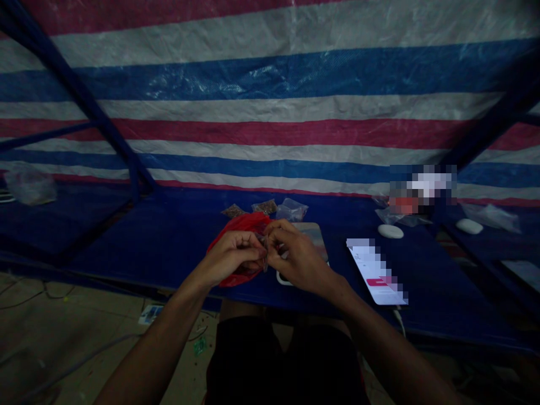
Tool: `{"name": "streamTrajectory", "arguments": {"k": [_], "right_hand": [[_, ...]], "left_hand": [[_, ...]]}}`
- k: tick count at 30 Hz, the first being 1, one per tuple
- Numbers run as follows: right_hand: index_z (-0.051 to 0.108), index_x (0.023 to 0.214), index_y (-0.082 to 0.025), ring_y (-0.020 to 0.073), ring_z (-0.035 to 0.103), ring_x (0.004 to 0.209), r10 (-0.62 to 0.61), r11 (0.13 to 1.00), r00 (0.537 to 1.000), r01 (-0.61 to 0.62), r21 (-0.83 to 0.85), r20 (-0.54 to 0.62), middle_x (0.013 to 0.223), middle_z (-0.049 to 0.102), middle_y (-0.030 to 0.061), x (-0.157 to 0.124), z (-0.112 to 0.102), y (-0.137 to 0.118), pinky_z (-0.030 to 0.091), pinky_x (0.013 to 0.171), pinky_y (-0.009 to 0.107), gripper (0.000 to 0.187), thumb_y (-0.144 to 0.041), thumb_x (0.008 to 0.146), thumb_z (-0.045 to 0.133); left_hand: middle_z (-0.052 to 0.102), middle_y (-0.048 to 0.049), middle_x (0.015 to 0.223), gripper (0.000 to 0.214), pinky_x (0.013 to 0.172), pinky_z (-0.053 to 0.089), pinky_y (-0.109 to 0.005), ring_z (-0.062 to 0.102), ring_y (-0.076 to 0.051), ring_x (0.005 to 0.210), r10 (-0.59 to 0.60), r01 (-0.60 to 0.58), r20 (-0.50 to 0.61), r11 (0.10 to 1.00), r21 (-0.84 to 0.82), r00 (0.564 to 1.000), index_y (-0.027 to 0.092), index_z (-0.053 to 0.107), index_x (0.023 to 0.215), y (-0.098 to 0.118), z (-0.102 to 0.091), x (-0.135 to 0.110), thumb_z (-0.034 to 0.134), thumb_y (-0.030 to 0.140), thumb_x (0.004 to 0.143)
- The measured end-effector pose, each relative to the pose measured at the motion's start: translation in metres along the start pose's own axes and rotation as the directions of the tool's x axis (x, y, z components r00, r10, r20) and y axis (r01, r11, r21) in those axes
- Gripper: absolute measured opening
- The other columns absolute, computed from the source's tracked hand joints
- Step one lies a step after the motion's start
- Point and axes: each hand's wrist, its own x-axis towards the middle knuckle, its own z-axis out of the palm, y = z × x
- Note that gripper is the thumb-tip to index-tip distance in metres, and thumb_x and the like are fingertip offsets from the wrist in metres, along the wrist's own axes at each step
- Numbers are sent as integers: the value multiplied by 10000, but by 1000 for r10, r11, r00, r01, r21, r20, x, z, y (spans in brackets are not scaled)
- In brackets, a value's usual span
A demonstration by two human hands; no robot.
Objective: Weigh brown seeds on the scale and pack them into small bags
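Both hands meet over a red plastic bag [238, 277] near the table's front edge. My left hand [234, 253] is closed in a pinch on what looks like a small clear plastic bag [265, 261]. From the other side, my right hand [291, 253] pinches the same small bag, its fingers almost touching the left ones. Fingers hide most of the bag, and its contents are unclear. Partly beneath my right hand lies a flat pale device [314, 233], perhaps a small scale. Just beyond the red bag rest two small bags of brown bits [233, 211] and some clear plastic bags [292, 210].
A lit phone [375, 275] with a cable lies to the right on the blue table [169, 253]. Behind it sit a white rounded case [390, 231] and clear plastic. Striped sheeting [270, 135] hangs at the back, between blue metal posts [113, 135].
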Motion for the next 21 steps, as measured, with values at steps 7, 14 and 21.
{"name": "streamTrajectory", "arguments": {"k": [7,14,21], "right_hand": [[539,785,-209,180,613,899,-9,998,1000,9,60,15,1048,619,53,1,-3,1,502,756,308,131,-107,842,598],[531,755,-211,167,592,810,-9,999,999,12,53,-54,922,625,35,4,-10,-3,480,701,296,144,-95,828,575],[580,791,-199,176,603,804,31,991,999,-33,-126,-19,959,634,54,3,-12,6,490,697,305,76,-149,838,613]], "left_hand": [[714,-32,691,198,621,537,-243,675,-140,638,-56,55,-31,997,-51,998,156,672,707,2,-6,-2,807,296,671],[726,-29,731,244,616,556,-243,703,-152,673,24,-13,-156,997,71,987,163,634,766,5,-7,-7,776,361,748],[678,-6,696,93,612,508,-276,634,-155,625,348,-128,-261,786,605,901,199,569,768,1,0,-11,642,229,817]]}}
